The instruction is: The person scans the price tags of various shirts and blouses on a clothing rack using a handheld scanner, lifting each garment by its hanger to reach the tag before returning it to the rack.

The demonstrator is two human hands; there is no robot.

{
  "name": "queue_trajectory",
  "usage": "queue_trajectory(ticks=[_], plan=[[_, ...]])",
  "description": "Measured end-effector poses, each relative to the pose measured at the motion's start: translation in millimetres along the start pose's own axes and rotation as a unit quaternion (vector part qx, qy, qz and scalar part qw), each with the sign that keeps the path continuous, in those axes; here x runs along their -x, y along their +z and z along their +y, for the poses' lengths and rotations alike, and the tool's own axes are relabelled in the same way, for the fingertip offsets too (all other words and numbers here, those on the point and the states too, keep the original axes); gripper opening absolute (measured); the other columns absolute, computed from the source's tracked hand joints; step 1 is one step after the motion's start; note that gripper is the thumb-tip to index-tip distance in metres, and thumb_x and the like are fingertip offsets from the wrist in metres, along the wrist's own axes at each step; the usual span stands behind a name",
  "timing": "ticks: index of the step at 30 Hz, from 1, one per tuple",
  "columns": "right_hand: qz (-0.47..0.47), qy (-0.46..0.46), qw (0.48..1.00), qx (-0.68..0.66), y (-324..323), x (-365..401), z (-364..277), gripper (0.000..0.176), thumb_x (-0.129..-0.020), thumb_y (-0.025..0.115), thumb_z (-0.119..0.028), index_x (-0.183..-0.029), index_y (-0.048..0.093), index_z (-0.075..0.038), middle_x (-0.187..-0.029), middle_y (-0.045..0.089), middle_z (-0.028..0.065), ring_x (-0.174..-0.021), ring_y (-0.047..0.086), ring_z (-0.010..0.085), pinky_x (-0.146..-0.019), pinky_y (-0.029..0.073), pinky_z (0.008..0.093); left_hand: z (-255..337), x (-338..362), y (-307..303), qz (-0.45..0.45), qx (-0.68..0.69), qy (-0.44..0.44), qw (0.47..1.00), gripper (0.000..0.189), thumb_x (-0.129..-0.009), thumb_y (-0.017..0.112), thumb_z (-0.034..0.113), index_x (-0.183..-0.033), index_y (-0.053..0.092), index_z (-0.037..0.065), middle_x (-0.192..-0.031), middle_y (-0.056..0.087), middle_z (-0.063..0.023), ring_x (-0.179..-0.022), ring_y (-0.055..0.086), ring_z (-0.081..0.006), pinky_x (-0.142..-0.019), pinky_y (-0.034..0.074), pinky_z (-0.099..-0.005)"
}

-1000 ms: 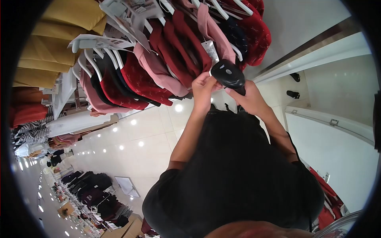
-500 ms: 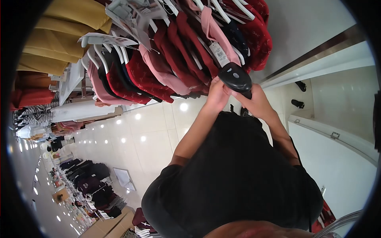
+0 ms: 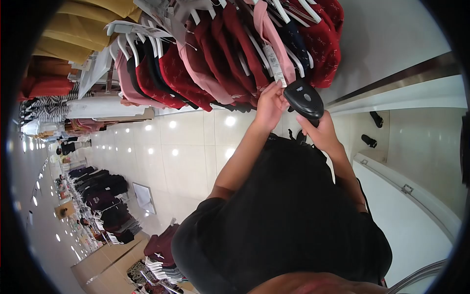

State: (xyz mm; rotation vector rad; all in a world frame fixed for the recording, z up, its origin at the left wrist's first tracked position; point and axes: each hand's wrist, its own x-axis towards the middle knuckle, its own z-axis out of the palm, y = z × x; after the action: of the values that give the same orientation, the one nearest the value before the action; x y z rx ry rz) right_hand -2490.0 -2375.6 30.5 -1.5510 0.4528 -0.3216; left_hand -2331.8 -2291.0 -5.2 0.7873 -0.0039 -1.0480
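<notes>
Head view: left hand [image 3: 269, 105] has moved up, grip pinching the price tag [image 3: 275, 63] among hung red tops [image 3: 235, 54]; right hand [image 3: 320, 132] stays clenched on the scanner [image 3: 304, 98] just beside it.

You stand on glossy cream tile floor [image 3: 186, 157], with round spots of lamp light mirrored across it. Long aisle runs off on your left, more light points along its edge. Dark clothes racks [image 3: 100, 188] line aisle; white panel [image 3: 144, 197] sits on floor beside them. Cardboard box [image 3: 95, 269] low at left. White display table [image 3: 100, 107] near yellow folded garments [image 3: 73, 34]. White wall [image 3: 416, 220] on your right, metal strip [image 3: 396, 76] above it.
</notes>
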Motion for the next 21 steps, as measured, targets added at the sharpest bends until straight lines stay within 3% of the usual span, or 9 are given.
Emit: queue_trajectory(ticks=[1,3,8,9,14,15,17,19,21], plan=[[0.006,0.005,1.0,-0.02,-3,4,2,0.019,-0.085,0.068,-0.013,-0.096,0.062,0.002,-0.072,0.061,0.0041,-0.066,0.052,0.01,-0.062,0.043,0.0277,-2,-2,0,0.002,0.001,0.004,1.0,0.014,-0.098,0.052,0.022,-0.097,0.058,0.009,-0.079,0.063,-0.0005,-0.071,0.06,-0.0112,-0.065,0.048,-0.0266],[-0.016,0.009,1.0,0.001,-13,11,3,0.019,-0.085,0.068,-0.013,-0.095,0.063,0.002,-0.071,0.06,0.004,-0.066,0.051,0.0093,-0.062,0.043,0.0271,-8,-11,-6,-0.091,0.157,-0.096,0.979,0.026,-0.1,0.044,0.025,-0.108,0.056,0.004,-0.101,0.065,-0.0085,-0.099,0.062,-0.0221,-0.092,0.047,-0.0366],[-0.037,0.005,0.999,0.036,-29,31,-4,0.019,-0.085,0.068,-0.013,-0.096,0.063,0.002,-0.071,0.061,0.0044,-0.065,0.051,0.0088,-0.061,0.042,0.0266,-31,-54,-37,-0.145,0.247,-0.07,0.955,0.033,-0.102,0.04,0.031,-0.11,0.058,0.005,-0.113,0.062,-0.0102,-0.11,0.058,-0.0236,-0.096,0.045,-0.04],[-0.038,-0.006,0.999,0.035,-33,36,-3,0.02,-0.085,0.069,-0.013,-0.096,0.063,0.002,-0.071,0.061,0.0044,-0.065,0.051,0.0089,-0.06,0.042,0.0266,-30,-60,-33,-0.074,0.311,-0.064,0.945,0.032,-0.102,0.041,0.03,-0.115,0.056,0.004,-0.116,0.062,-0.0104,-0.111,0.058,-0.0248,-0.097,0.044,-0.0417],[-0.053,-0.003,0.998,0.037,-47,56,6,0.02,-0.085,0.069,-0.012,-0.097,0.064,0.002,-0.073,0.063,0.0044,-0.065,0.052,0.009,-0.061,0.042,0.0261,-49,-58,-50,-0.043,0.192,0.046,0.979,0.03,-0.099,0.044,0.021,-0.124,0.05,0.005,-0.122,0.059,-0.0096,-0.112,0.057,-0.0247,-0.095,0.044,-0.0392],[-0.047,-0.016,0.998,0.029,-47,58,7,0.013,-0.086,0.068,-0.011,-0.087,0.062,0.0,-0.066,0.06,0.0018,-0.059,0.052,0.0073,-0.055,0.041,0.0249,-51,-52,-50,-0.051,0.127,0.062,0.989,0.029,-0.097,0.046,0.018,-0.123,0.052,0.006,-0.124,0.059,-0.0081,-0.111,0.057,-0.0228,-0.093,0.045,-0.0367],[-0.054,-0.029,0.998,0.019,-49,59,11,0.014,-0.086,0.068,-0.01,-0.078,0.06,-0.002,-0.059,0.056,-0.0009,-0.053,0.052,0.0057,-0.05,0.04,0.0236,-63,-35,-46,0.022,0.051,0.112,0.992,0.029,-0.094,0.05,0.015,-0.122,0.051,0.007,-0.115,0.062,-0.0065,-0.105,0.059,-0.0201,-0.088,0.045,-0.0353],[-0.051,0.02,0.998,0.014,-55,60,19,0.015,-0.085,0.07,-0.011,-0.088,0.064,0.003,-0.07,0.062,0.0023,-0.061,0.052,0.0072,-0.057,0.042,0.0248,-69,-14,-39,0.191,-0.143,0.142,0.961,0.028,-0.093,0.053,0.014,-0.119,0.054,0.006,-0.11,0.064,-0.0049,-0.104,0.059,-0.016,-0.088,0.044,-0.0334],[-0.055,0.023,0.998,-0.006,-56,59,22,0.014,-0.085,0.07,-0.011,-0.087,0.063,0.002,-0.068,0.061,0.0017,-0.058,0.053,0.0067,-0.054,0.042,0.0243,-78,3,-49,0.157,-0.179,0.146,0.96,0.022,-0.091,0.055,0.014,-0.112,0.06,0.007,-0.104,0.067,-0.0043,-0.094,0.063,-0.012,-0.081,0.047,-0.0294]])
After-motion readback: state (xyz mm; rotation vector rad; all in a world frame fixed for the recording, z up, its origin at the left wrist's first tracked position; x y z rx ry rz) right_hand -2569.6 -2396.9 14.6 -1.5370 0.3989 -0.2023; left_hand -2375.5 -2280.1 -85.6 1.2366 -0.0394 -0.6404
